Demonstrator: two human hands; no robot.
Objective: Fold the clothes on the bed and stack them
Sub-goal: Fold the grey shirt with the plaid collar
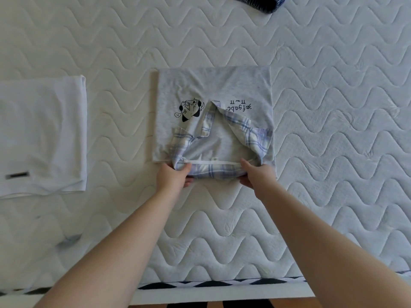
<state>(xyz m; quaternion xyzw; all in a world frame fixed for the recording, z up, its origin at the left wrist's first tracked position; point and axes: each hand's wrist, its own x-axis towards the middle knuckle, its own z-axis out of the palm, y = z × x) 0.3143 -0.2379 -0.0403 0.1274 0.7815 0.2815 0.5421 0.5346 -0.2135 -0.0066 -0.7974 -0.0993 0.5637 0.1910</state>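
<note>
The top edge cuts off a dark blue garment (260, 3); the shirt's tiny neck label (214, 159) is unreadable.

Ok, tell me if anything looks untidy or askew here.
The grey shirt is folded square, but its plaid collar is splayed open and rumpled where the left hand and right hand grip the near edge. The white stack lies neat.
</note>
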